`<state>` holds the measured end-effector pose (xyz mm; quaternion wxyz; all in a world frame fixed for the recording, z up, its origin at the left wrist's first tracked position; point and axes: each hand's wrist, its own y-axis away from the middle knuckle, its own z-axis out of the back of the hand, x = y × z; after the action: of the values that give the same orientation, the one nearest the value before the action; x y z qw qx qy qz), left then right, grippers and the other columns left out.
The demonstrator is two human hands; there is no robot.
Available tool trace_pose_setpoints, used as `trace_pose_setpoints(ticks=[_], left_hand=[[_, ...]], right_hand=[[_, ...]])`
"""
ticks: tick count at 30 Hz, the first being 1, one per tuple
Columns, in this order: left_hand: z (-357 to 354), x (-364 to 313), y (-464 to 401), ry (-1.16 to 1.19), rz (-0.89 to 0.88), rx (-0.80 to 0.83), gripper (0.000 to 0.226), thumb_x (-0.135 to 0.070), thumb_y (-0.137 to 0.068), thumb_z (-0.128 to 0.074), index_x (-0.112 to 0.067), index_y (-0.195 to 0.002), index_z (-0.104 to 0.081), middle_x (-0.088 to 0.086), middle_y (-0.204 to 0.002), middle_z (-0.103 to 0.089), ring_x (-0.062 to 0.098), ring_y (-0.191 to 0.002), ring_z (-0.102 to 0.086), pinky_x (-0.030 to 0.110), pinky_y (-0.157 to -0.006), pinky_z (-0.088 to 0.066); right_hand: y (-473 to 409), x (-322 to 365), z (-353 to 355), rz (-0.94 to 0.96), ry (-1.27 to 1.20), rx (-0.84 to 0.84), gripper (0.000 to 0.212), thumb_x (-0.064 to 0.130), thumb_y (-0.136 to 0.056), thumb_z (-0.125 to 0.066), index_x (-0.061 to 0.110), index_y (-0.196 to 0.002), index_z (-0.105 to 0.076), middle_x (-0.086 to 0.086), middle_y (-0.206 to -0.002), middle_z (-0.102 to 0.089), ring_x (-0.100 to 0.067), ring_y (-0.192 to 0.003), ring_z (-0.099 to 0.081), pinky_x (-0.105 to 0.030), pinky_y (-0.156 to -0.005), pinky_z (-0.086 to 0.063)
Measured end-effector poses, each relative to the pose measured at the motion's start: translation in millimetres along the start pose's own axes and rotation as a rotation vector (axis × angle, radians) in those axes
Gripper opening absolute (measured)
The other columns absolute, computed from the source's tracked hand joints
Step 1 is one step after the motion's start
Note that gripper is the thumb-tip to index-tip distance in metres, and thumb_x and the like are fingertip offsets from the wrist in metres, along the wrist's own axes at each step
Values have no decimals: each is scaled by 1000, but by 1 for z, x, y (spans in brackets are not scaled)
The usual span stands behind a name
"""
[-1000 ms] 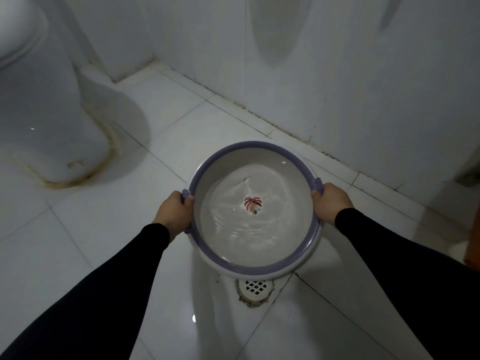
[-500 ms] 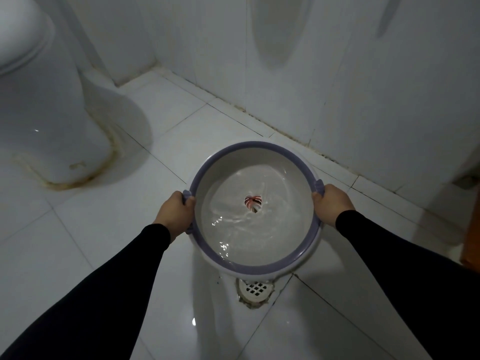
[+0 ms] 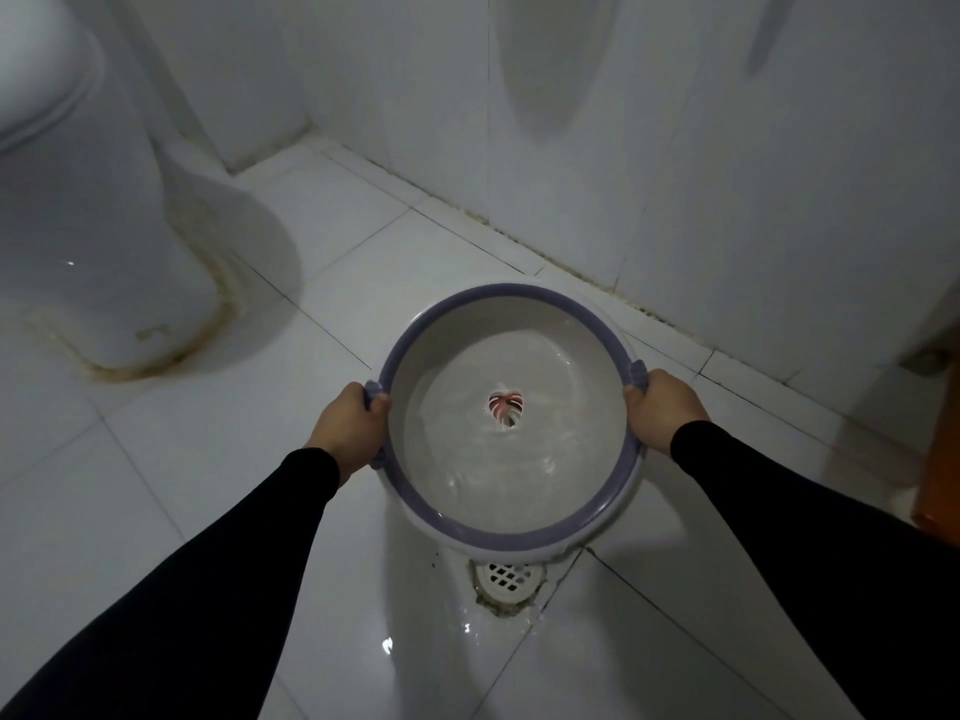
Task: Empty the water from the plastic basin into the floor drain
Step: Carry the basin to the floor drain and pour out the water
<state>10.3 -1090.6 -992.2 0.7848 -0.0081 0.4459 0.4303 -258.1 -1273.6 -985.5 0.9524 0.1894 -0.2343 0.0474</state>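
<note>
A round white plastic basin with a purple rim [image 3: 519, 540] hangs above the floor, held by both side handles. My left hand [image 3: 349, 427] grips the left handle and my right hand [image 3: 661, 409] grips the right one. Clear water ripples inside over a small red mark on the basin's bottom [image 3: 505, 405]. The near rim sits lower than the far rim, and the water lies toward it. The white grated floor drain [image 3: 508, 578] shows on the tiles just below the near rim, partly covered by the basin.
A white toilet base [image 3: 93, 262] with a stained seal stands at the left. Tiled walls [image 3: 675, 148] close off the far side. A brown wooden edge [image 3: 943, 449] shows at the right. Wet white floor tiles [image 3: 426, 646] shine around the drain.
The water has slid toward the near side of the basin, and the basin has tilted slightly toward me. Both hands keep their grip on the handles.
</note>
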Motion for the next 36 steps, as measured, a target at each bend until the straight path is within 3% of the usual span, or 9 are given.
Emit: trace_pose_setpoints(ticks=[12,17,25,32,36], left_hand=[[1,-1,1,-33,-23,-14,36,-32,-100,-37,-1,-105,-53,17,-92,-63,25,-68,-61,36,-62,-56],[3,-1,3,-24,-24,-18,39,-34,-100,-37,1,-104,-53,19,-91,-63,32,-71,-64,48,-71,-61],[4,-2,4,-56,-20,-18,38,-35,-99,-36,-2,-106,-54,17,-95,-64,33,-82,-66,47,-76,-60],[4,-1,2,-23,-20,-18,36,-35,-99,-37,-3,-102,-53,19,-93,-65,29,-72,-64,36,-61,-58],[5,-1,5,-34,-18,-12,38,-36,-99,-36,-3,-104,-53,17,-96,-64,32,-81,-65,43,-71,-60]], right_hand=[[1,0,-1,-14,-1,-7,40,30,-100,-38,-4,-116,-53,-23,-114,-62,-34,-101,-61,-27,-71,-40],[2,1,-2,-21,-1,-8,41,30,-100,-38,-4,-117,-53,-23,-114,-62,-34,-102,-61,-27,-71,-40],[3,0,-2,-2,21,-4,39,29,-101,-36,-2,-117,-52,-23,-111,-63,-33,-97,-61,-27,-69,-40],[4,1,0,-8,10,-7,39,29,-101,-37,-4,-116,-52,-23,-112,-62,-32,-94,-60,-27,-69,-39],[4,1,0,-18,6,3,40,29,-101,-37,-4,-117,-51,-23,-113,-62,-33,-98,-61,-27,-69,-40]])
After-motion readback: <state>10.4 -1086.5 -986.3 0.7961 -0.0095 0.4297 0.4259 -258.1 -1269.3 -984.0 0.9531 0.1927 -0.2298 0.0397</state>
